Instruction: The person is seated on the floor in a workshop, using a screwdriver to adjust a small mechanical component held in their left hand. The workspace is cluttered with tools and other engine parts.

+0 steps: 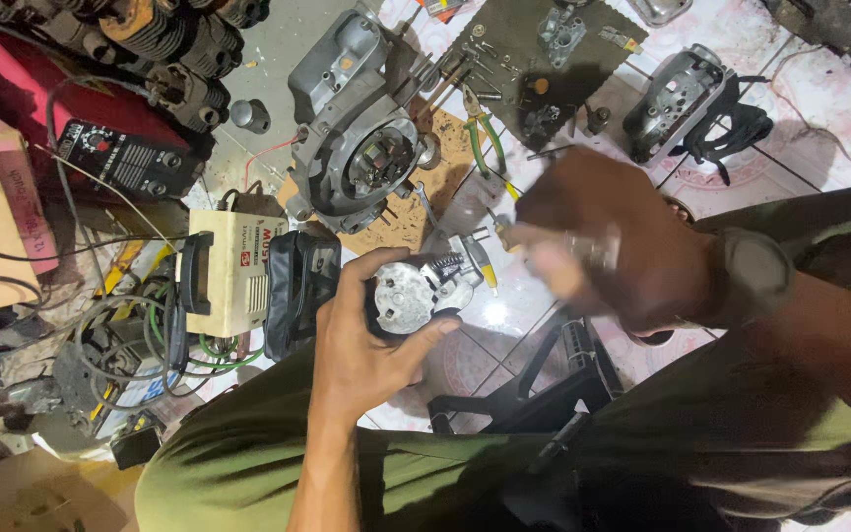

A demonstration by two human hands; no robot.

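Grey cast metal fills the near centre: the left hand (371, 330) is wrapped around a small round engine part (411, 294), fingers curled over its far edge and thumb pressed along its near side, holding it up in front of the body, above the tiled floor (504, 305). The flat silver face of the part shows a few small holes, and a finned or toothed piece juts from its right side. The right hand (603, 246) comes in from the right, just beside that piece, and it is smeared with motion blur, so I cannot tell whether its fingers are pinching anything or spread. A wristwatch (755, 276) sits on that wrist. By my reading, the step in hand is fitting or working loose something small on the right side of the held part, with the left hand acting as the clamp. The next move looks to call for a steady left grip and a fine fingertip touch from the right. Far centre on the floor lies a big grey engine casing (357, 128); green-handled pliers (485, 128) rest just right of it, beside a dark mat (514, 39) scattered with bolts. A cream box-shaped machine (233, 271) stands at the left among tangled cables.
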